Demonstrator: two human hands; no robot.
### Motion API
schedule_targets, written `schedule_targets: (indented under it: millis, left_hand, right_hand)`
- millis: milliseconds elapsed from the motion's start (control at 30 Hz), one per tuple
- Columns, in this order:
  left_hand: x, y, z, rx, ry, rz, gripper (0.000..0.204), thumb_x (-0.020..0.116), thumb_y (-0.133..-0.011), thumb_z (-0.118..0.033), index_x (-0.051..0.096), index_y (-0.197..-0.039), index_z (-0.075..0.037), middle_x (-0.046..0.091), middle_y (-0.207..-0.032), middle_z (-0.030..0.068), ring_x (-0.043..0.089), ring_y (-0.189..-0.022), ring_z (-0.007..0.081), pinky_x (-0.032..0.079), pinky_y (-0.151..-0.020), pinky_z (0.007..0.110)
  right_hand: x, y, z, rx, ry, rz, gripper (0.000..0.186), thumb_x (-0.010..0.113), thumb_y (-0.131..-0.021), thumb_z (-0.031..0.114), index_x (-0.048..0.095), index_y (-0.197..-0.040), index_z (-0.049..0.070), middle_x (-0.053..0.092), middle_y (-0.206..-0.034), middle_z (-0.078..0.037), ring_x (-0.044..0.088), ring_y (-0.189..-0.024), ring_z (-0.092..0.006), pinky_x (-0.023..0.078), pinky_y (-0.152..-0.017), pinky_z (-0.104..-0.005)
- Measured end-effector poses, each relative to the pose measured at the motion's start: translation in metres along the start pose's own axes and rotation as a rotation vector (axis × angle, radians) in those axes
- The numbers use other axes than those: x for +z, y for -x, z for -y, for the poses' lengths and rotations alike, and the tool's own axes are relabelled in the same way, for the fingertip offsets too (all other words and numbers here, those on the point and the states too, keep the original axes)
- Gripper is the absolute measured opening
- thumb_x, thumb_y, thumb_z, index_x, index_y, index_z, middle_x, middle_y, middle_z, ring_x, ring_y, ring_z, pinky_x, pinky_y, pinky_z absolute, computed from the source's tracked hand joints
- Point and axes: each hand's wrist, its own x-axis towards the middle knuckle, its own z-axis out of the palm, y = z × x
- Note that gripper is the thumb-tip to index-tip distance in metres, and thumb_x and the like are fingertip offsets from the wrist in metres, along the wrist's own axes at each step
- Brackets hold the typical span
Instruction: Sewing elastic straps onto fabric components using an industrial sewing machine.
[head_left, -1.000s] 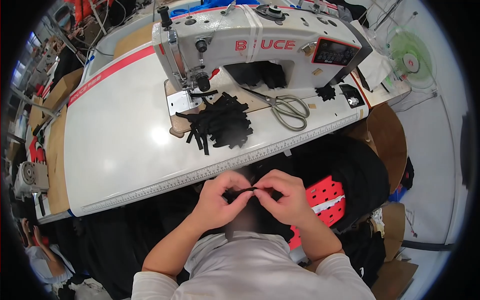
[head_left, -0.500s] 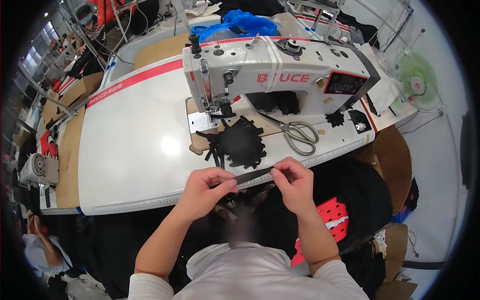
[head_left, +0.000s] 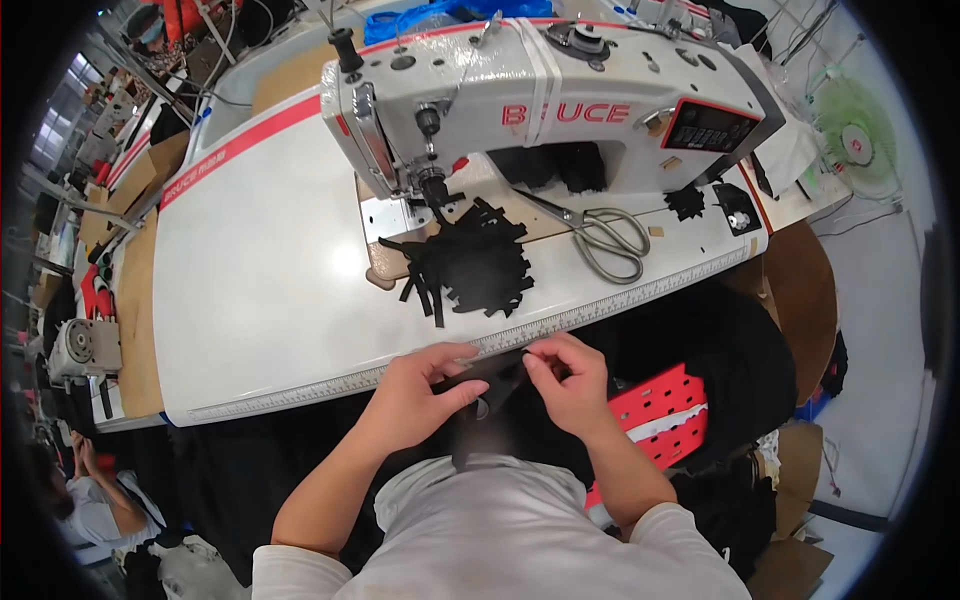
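Note:
A dark piece of fabric (head_left: 497, 376) spans the gap between my hands, just in front of the table edge. My left hand (head_left: 412, 398) is closed on one end, with the thumb stretched along it. The other end is pinched by my right hand (head_left: 574, 388) between thumb and fingertips. Against the dark background the lower outline of the fabric is hard to make out. Beyond my hands, a pile of short black fabric strips (head_left: 475, 262) lies by the needle area of the sewing machine (head_left: 480, 105). Metal scissors (head_left: 610, 243) rest to its right.
A printed ruler strip (head_left: 330, 384) runs along the front edge of the white table (head_left: 250, 270). Small black scraps (head_left: 686, 203) lie right of the scissors. A red perforated piece (head_left: 672, 405) and dark cloth are at my right. Farther right is a green fan (head_left: 850, 140).
Both hands have come slightly closer together and nearer to my body, off the table edge. The fabric, stretched in a narrow band before, now hangs broader between them. The view has shifted.

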Motion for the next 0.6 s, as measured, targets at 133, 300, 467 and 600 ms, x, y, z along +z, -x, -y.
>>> schedule_targets:
  millis: [133,300,467,600]
  left_hand:
    - [0.015,-0.006,0.019,-0.041,0.142,-0.022,0.025,0.072,-0.09,-0.011,0.069,-0.11,0.003,0.072,-0.086,0.0089,0.066,-0.074,0.0122,0.053,-0.07,0.027]
    - [0.027,-0.007,0.005,0.009,0.003,-0.23,0.013,0.069,-0.09,-0.004,0.069,-0.099,0.006,0.072,-0.081,0.0072,0.066,-0.075,0.0102,0.052,-0.071,0.024]
    - [0.033,-0.012,0.015,0.077,-0.15,-0.317,0.012,0.07,-0.088,-0.008,0.069,-0.093,0.003,0.071,-0.077,0.0095,0.064,-0.065,0.0132,0.05,-0.063,0.026]
    - [0.034,-0.014,0.012,0.118,-0.201,-0.353,0.015,0.071,-0.086,-0.012,0.069,-0.092,0.002,0.071,-0.075,0.0117,0.063,-0.055,0.0165,0.049,-0.057,0.028]
  right_hand:
    - [0.021,0.005,-0.019,0.08,-0.047,-0.119,0.007,0.071,-0.087,0.002,0.07,-0.093,-0.001,0.064,-0.078,-0.005,0.056,-0.061,-0.0076,0.043,-0.054,-0.0232]
    - [0.031,0.006,-0.026,0.039,0.083,-0.286,0.005,0.07,-0.088,0.001,0.068,-0.092,-0.003,0.062,-0.074,-0.001,0.053,-0.06,-0.0043,0.044,-0.054,-0.0204]
    - [0.03,0.006,-0.029,0.078,0.068,-0.309,0.004,0.07,-0.089,0.002,0.067,-0.089,-0.001,0.062,-0.071,0.001,0.052,-0.06,-0.0032,0.043,-0.054,-0.0197]
    - [0.028,0.004,-0.034,0.071,0.075,-0.323,0.005,0.068,-0.09,0.002,0.064,-0.089,-0.001,0.063,-0.071,0.001,0.053,-0.059,-0.003,0.043,-0.055,-0.0189]
